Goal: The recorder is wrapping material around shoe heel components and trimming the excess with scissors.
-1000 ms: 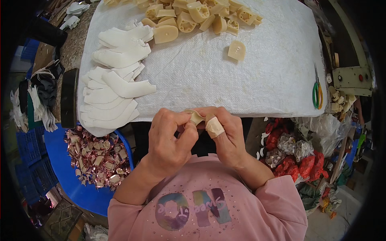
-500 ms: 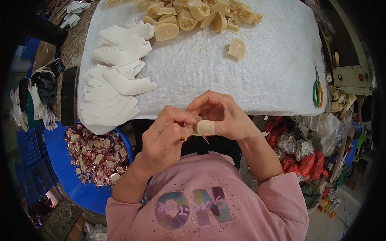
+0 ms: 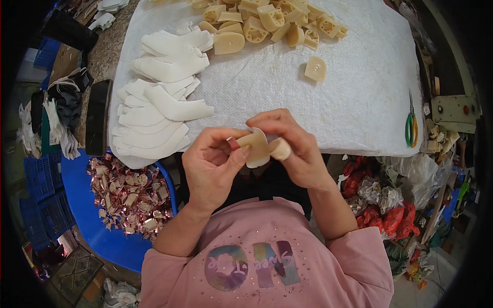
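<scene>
I see the left hand [image 3: 211,163] pinching a beige piece [image 3: 259,146] between thumb and fingers, the thumb lying flat on its face. The piece is just off the near edge of the white cloth [image 3: 257,77], in front of the pink shirt [image 3: 257,226]. Its right end is rounded with a pale rim, and a pinkish-red bit [image 3: 233,143] shows at the left end, by the left fingers.

The right hand [image 3: 300,154] is half curled around the piece's right side, index finger reaching over its top edge. A tan wrap [image 3: 280,149] covers the thumb, close against the right edge; I cannot tell from here whether that thumb presses on it. The two hands are near each other, with the piece between them.

On the cloth I have overlapping white cutouts [image 3: 164,113] at the left, a heap of beige blocks [image 3: 262,25] at the far side, and one loose block [image 3: 315,70] lying apart to the right of the heap. Scissors [image 3: 412,123] with green and orange handles lie by the right edge. A dark phone [image 3: 97,118] lies left of the cloth. Below it, a blue basin [image 3: 82,215] holds many shiny pink parts [image 3: 128,197]. Low on my right, red bags [image 3: 393,223] sit near clear plastic [image 3: 426,172].
</scene>
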`<action>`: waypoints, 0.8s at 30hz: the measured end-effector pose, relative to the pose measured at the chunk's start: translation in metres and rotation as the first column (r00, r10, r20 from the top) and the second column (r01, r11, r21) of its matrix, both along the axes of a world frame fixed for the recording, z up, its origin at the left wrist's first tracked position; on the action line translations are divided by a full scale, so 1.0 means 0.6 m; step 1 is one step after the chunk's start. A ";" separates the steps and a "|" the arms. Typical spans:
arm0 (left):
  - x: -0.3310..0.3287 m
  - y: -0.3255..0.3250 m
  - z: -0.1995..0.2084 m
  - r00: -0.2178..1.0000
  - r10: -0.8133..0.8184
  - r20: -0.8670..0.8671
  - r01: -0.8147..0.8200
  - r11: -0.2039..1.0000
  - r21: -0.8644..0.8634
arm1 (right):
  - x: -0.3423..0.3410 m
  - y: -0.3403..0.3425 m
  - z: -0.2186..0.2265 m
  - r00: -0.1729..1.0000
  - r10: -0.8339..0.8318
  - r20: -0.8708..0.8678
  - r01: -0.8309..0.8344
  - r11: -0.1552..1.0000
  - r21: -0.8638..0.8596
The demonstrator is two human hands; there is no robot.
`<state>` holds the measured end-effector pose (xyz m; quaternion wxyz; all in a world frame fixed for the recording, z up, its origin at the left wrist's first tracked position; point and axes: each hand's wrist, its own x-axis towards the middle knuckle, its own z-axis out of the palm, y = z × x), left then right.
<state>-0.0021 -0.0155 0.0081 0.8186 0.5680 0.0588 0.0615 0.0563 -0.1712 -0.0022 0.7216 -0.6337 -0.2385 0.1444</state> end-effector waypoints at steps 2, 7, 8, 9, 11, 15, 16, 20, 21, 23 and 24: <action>-0.001 -0.004 -0.008 1.000 -0.003 0.023 0.003 1.000 0.005 | -0.006 0.006 0.004 1.000 -0.004 0.021 0.005 1.000 -0.029; 0.000 -0.017 0.000 0.998 -0.006 0.056 0.005 1.000 0.025 | -0.016 0.013 0.011 0.930 -0.188 0.315 0.256 0.948 -0.190; 0.001 -0.018 0.000 0.998 -0.006 0.058 0.005 1.000 0.025 | -0.012 0.010 0.012 0.977 -0.151 0.150 0.168 0.980 -0.108; 0.002 -0.017 0.000 0.998 -0.009 0.057 0.008 0.999 0.032 | -0.010 0.008 0.011 0.996 -0.093 -0.014 0.093 0.996 -0.011; 0.002 -0.017 -0.001 0.998 -0.013 0.057 0.010 0.999 0.040 | -0.007 0.007 0.010 0.984 -0.119 0.131 0.131 0.987 -0.092; 0.003 -0.020 0.012 0.992 0.011 0.126 -0.059 0.923 0.380 | -0.005 0.008 0.013 0.799 -0.148 0.583 0.336 0.913 -0.229; 0.006 -0.020 0.016 0.970 0.026 0.243 -0.167 0.798 0.579 | -0.007 0.007 0.012 0.821 -0.148 0.551 0.316 0.922 -0.223; 0.003 0.003 0.006 0.977 -0.036 0.209 -0.084 0.838 0.539 | -0.012 -0.008 0.013 1.000 0.014 0.001 -0.014 0.998 0.063; 0.008 0.009 0.009 0.949 -0.058 0.311 -0.155 0.772 0.617 | 0.000 -0.013 0.008 0.999 0.049 0.018 -0.051 0.987 0.150; 0.011 0.012 0.010 0.909 -0.095 0.406 -0.231 0.696 0.679 | 0.014 -0.022 0.026 0.995 0.041 -0.095 -0.038 0.999 0.032; 0.010 0.009 0.006 0.869 -0.131 0.477 -0.301 0.624 0.721 | 0.014 -0.021 0.024 0.977 0.090 -0.193 -0.095 0.995 -0.013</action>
